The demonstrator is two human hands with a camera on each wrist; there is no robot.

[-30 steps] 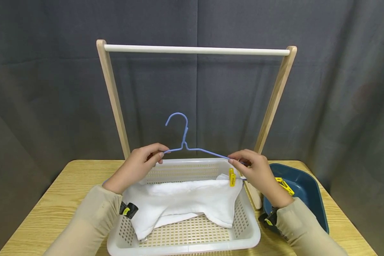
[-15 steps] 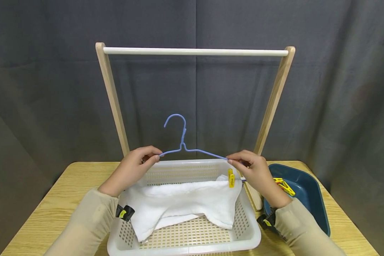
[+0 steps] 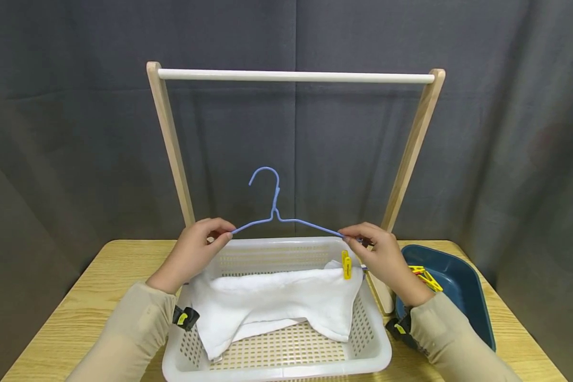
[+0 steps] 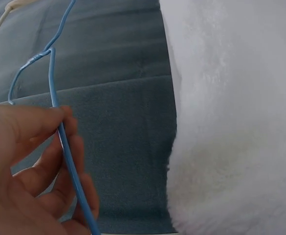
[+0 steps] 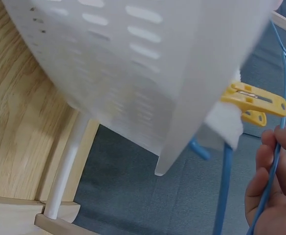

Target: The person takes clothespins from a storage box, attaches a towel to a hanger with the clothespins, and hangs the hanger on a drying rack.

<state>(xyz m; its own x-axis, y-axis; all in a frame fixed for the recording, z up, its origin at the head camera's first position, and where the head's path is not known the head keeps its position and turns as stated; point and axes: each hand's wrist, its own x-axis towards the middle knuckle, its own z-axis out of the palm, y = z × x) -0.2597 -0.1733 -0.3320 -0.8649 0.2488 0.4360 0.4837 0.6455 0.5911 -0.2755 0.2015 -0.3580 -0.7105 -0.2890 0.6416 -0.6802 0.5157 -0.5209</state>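
A blue wire hanger (image 3: 276, 196) is held over the basket, its hook pointing up. My left hand (image 3: 193, 249) pinches its left shoulder between thumb and fingers, as the left wrist view also shows on the wire (image 4: 70, 164). On the opposite shoulder, my right hand (image 3: 379, 252) pinches the wire near the end. A white towel (image 3: 277, 297) drapes over the hanger's lower bar. At the towel's right end, a yellow clothespin (image 3: 346, 268) clips it; the right wrist view shows this clothespin (image 5: 255, 99) up close. The towel's left end is partly behind my left wrist.
A white perforated basket (image 3: 277, 372) stands below the towel. Behind it rises a wooden rack with a white bar (image 3: 296, 76). Right of the basket, a dark blue basin (image 3: 465, 289) holds yellow clothespins (image 3: 428, 279). All stand on a wooden table (image 3: 90, 286).
My left hand has slid left along the hanger's shoulder, away from its neck, baring more wire. My right hand keeps its pinch in nearly the same place.
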